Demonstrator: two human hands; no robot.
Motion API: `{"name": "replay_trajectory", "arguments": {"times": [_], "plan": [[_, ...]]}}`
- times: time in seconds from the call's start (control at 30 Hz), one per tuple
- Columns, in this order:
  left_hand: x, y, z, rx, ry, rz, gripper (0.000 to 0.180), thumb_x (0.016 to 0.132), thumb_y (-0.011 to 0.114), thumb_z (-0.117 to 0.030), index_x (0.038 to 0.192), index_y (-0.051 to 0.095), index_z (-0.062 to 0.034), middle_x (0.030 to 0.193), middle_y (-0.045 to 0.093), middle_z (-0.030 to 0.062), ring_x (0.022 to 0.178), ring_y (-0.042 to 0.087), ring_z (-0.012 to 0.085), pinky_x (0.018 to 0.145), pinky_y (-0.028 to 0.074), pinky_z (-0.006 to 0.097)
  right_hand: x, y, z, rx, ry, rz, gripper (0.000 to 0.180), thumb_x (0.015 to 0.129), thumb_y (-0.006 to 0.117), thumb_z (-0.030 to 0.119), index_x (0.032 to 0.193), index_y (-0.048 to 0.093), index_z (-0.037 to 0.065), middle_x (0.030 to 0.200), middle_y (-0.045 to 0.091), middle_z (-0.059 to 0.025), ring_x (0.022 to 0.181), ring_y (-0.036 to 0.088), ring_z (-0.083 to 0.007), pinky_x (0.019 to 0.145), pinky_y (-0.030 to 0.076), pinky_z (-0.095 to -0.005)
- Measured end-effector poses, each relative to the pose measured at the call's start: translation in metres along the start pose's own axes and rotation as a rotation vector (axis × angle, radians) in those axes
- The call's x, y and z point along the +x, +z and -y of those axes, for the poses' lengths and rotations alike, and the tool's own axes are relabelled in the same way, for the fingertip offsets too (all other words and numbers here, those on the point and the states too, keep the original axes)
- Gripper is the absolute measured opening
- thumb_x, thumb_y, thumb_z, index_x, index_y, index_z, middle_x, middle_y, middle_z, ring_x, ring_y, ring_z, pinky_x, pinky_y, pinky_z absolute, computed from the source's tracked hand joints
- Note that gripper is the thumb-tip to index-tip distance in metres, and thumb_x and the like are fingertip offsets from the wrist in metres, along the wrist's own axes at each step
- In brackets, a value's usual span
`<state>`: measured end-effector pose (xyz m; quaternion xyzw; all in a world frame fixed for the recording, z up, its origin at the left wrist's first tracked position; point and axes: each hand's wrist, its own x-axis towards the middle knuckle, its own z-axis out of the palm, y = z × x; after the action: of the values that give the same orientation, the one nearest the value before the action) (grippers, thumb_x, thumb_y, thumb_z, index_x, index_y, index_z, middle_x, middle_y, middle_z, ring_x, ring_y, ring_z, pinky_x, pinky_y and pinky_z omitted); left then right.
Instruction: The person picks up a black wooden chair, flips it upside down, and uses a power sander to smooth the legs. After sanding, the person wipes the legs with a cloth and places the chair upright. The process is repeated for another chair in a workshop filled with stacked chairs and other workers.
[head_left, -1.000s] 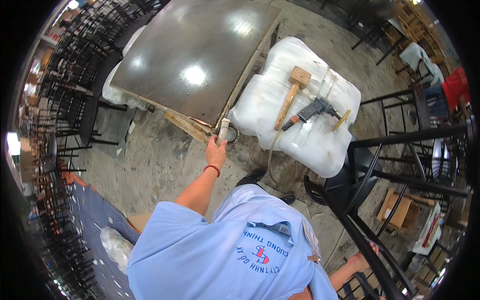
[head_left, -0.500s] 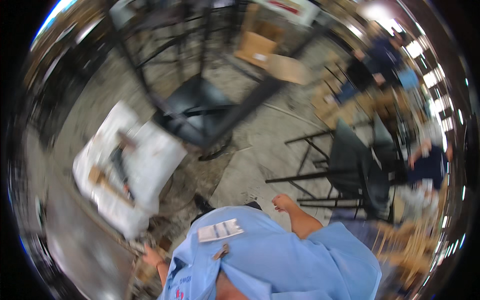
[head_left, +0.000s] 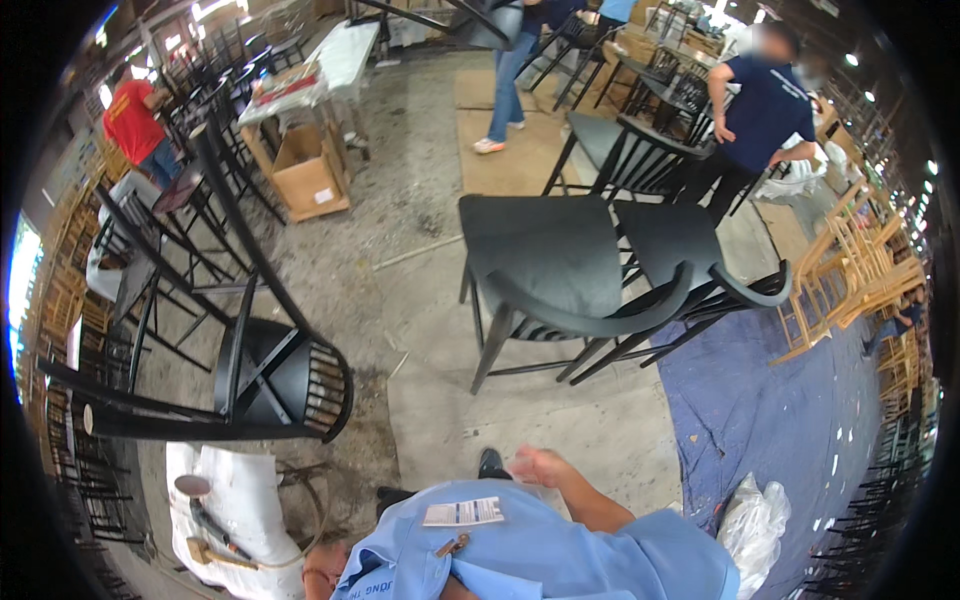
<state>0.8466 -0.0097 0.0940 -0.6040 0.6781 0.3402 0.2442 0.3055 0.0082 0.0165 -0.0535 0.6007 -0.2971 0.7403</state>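
My right hand (head_left: 540,467) is held in front of my blue shirt, over the floor, with nothing in it; its fingers look loosely stretched and a little blurred. Low at the left, my left hand (head_left: 324,562) hangs beside a white-covered stand (head_left: 240,480), its fingers mostly hidden. On that cover lie a wooden mallet (head_left: 203,553) and a dark tool with a round end (head_left: 212,520). Just beyond the stand, a black chair (head_left: 262,375) lies upturned, its legs pointing left. Ahead to the right stands a black chair (head_left: 545,250) with a curved back, apart from my hands.
A second black chair (head_left: 672,240) adjoins the first. Blue sheeting (head_left: 770,410) covers the floor at right, with a white plastic bag (head_left: 752,525) and bare wooden frames (head_left: 840,270). People stand right (head_left: 765,110), far ahead (head_left: 507,90) and far left (head_left: 135,120). A cardboard box (head_left: 305,175) sits ahead left.
My view has swung to the right and steadied. The black chairs now stand nearer the middle, and the white-covered stand sits lower at the left. My right hand's fingers have loosened.
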Motion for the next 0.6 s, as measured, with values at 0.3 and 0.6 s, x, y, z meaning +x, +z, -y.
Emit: {"name": "replay_trajectory", "arguments": {"times": [0.3, 0.6], "plan": [[0.156, -0.228, -0.414, -1.164, 0.977, -0.353, 0.058, 0.095, 0.057, -0.03, 0.139, 0.038, 0.0022, 0.138, 0.048, 0.0194, 0.127, 0.047, 0.0261, 0.106, 0.035, 0.035, -0.135, -0.174, 0.256, 0.632, -1.172, -0.58, 0.077, 0.091, 0.046, 0.063, 0.144, 0.037, 0.007, 0.141, 0.046, -0.01, 0.13, 0.04, -0.0223, 0.098, 0.037, -0.0384], [0.19, -0.282, -0.488, -1.546, 1.08, 0.047, 0.02, 0.092, 0.057, -0.022, 0.09, 0.052, -0.0031, 0.08, 0.065, 0.0093, 0.075, 0.057, 0.0134, 0.072, 0.047, 0.03, -0.143, -0.16, 0.362, 0.478, -1.241, -0.484, 0.024, 0.085, 0.057, 0.024, 0.102, 0.054, 0.008, 0.085, 0.062, -0.0119, 0.07, 0.061, -0.0207, 0.064, 0.052, -0.0318]]}}
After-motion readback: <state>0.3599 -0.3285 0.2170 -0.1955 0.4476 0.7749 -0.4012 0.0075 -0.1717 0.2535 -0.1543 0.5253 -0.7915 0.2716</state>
